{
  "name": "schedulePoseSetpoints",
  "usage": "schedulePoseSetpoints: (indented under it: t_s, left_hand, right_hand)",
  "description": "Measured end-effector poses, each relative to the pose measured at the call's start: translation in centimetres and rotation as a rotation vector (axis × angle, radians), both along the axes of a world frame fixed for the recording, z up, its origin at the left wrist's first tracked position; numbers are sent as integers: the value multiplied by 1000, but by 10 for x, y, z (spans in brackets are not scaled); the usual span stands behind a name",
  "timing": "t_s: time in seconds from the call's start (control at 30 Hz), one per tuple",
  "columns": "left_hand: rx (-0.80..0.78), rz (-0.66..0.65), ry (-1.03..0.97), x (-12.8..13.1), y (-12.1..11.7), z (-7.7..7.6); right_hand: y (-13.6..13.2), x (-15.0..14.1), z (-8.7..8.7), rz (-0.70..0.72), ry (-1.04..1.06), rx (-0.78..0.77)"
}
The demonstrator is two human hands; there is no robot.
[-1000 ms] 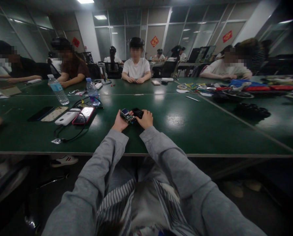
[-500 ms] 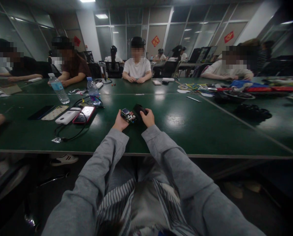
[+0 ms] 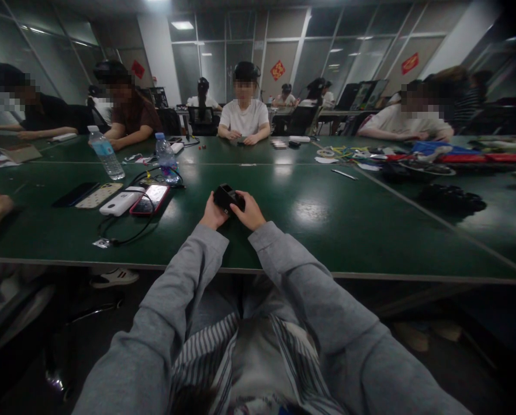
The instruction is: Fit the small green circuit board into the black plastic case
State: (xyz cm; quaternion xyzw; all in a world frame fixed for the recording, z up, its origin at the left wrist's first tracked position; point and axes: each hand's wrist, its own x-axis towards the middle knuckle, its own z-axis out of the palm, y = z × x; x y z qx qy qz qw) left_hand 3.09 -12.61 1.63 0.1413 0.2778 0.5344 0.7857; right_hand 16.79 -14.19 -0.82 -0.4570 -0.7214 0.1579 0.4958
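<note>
A black plastic cover (image 3: 228, 196) sits over a small circuit board (image 3: 226, 211), hiding nearly all of it; only a bit of the board's lower edge shows. My left hand (image 3: 213, 215) cradles the board from the left and below, fingers wrapped under it. From the right, my right hand (image 3: 251, 213) grips the cover, thumb on its near side. Both hands are close together above the green table (image 3: 283, 242). Whether the cover is seated on the board, I cannot tell.
To the left lie phones, a white power bank (image 3: 121, 200), a red-edged phone (image 3: 149, 200), a black cable (image 3: 139, 233) and two water bottles (image 3: 106, 154). A pen (image 3: 344, 174) and a dark bundle (image 3: 451, 199) lie to the right. Several people sit around the table.
The right hand has moved left, bringing the black cover from beside the circuit board to on top of it. The board's screen, visible before, is now covered.
</note>
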Motion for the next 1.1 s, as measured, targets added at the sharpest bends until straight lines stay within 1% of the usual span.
schedulePoseSetpoints:
  t_s: [0.07, 0.13, 0.27, 0.33, 0.43, 0.5, 0.57, 0.67, 0.73, 0.8, 0.93, 1.1]
  left_hand:
    - [-5, 22, -10, -1, 1, -1]
    - [25, 22, -34, -2, 2, -3]
    - [88, -18, -15, 0, 4, -2]
    - [98, -11, 17, 2, 3, -1]
    - [98, 13, 56, 4, 3, 1]
    - [118, -2, 68, 3, 2, 1]
    - [172, -28, 57, 2, 0, 2]
    - [252, -55, 30, 1, -4, 4]
    - [266, -72, 29, 0, -6, 5]
    - [276, -89, 36, 0, -7, 6]
    - [305, -116, 41, 0, -8, 6]
    - [276, -125, 30, 1, -9, 7]
  right_hand:
    - [-2, -1, -2, 34, -89, 5]
    - [-2, -2, -3, 62, -116, -5]
    - [-3, 0, -2, 93, -83, -43]
    - [-4, 1, -1, 124, -48, -57]
    - [-1, 2, 0, 177, 58, -86]
    - [2, 2, -1, 202, 178, -146]
    - [7, 1, -1, 180, 321, -244]
    - [10, -1, 1, 135, 509, -432]
    - [10, -1, 5, 175, 589, -553]
    - [7, -1, 9, 223, 647, -639]
    - [0, 0, 16, 255, 762, -692]
    - [-5, -1, 19, 259, 829, -685]
